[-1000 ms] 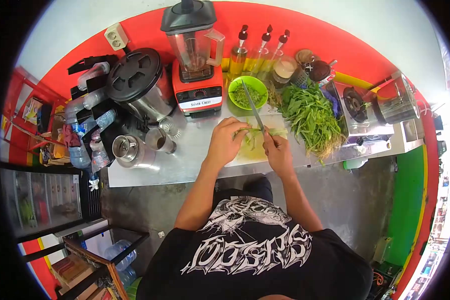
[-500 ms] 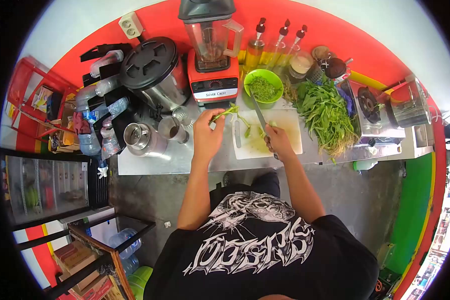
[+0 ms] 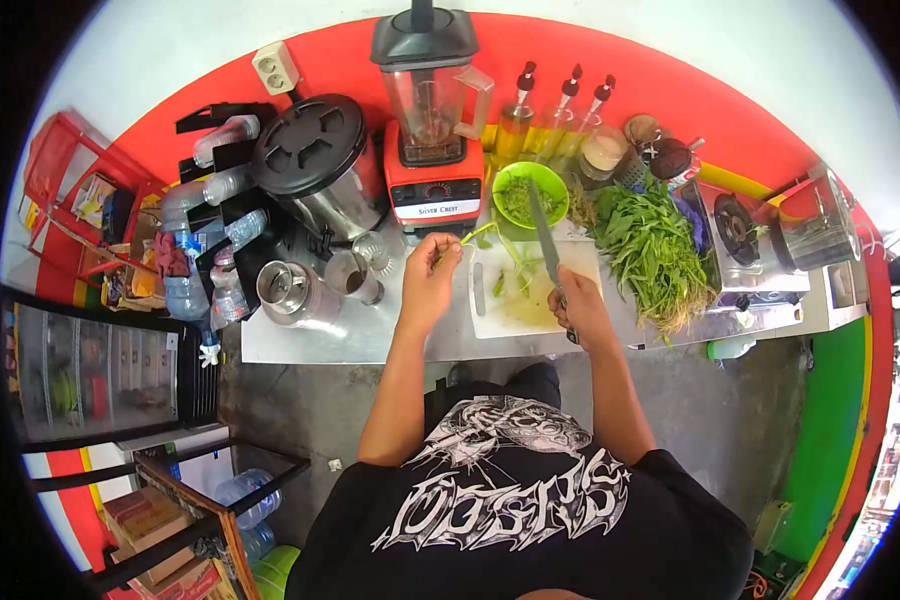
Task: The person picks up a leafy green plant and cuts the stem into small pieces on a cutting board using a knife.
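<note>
In the head view, my right hand (image 3: 582, 308) is wrapped round the handle of a kitchen knife (image 3: 545, 238). Its blade points away from me over the cutting board (image 3: 490, 318), the tip overlapping the green bowl (image 3: 500, 207) from this angle. My left hand (image 3: 429, 282), left of the board, pinches a green stem (image 3: 477, 234) that reaches toward the board. Several cut stem pieces (image 3: 520, 272) lie on the white board. Chopped greens (image 3: 523, 199) fill part of the bowl. A heap of leafy greens (image 3: 655, 245) with roots lies right of the board.
Behind my left hand stands a red blender (image 3: 435, 190), with a large black-lidded steel container (image 3: 315, 150) beside it. A metal jug (image 3: 295, 292) and glasses (image 3: 352, 277) sit at left. Pump bottles (image 3: 515, 120) line the wall; a gas stove (image 3: 738, 225) is at right.
The knife has swung rightward, away from my left hand, and its blade now stands nearer the board's right side. My left hand still pinches the stem. The whole view has shifted slightly.
</note>
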Action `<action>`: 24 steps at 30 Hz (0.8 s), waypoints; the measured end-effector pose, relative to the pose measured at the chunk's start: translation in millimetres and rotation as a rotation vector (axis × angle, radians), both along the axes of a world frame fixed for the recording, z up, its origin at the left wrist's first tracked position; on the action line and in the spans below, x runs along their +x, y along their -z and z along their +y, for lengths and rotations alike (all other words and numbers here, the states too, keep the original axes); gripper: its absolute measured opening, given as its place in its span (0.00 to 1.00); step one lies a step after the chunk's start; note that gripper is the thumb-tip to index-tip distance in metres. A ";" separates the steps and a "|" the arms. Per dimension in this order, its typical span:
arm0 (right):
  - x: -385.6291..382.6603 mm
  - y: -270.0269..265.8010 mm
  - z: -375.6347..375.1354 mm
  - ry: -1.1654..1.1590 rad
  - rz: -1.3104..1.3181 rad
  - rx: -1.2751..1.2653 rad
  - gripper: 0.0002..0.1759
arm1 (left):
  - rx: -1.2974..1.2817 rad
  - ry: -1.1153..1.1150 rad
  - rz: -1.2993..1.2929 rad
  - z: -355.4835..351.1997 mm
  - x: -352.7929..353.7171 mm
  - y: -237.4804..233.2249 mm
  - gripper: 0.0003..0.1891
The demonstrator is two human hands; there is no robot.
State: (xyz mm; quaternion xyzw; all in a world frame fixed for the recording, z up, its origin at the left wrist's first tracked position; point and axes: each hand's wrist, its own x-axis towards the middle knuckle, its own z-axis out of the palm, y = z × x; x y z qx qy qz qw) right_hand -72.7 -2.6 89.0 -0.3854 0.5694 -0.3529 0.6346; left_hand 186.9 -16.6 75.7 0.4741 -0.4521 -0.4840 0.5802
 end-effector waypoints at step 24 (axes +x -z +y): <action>26.5 -40.3 16.8 -0.218 -0.202 -0.309 0.28 | -0.215 0.191 -0.384 21.4 -24.1 -34.5 0.08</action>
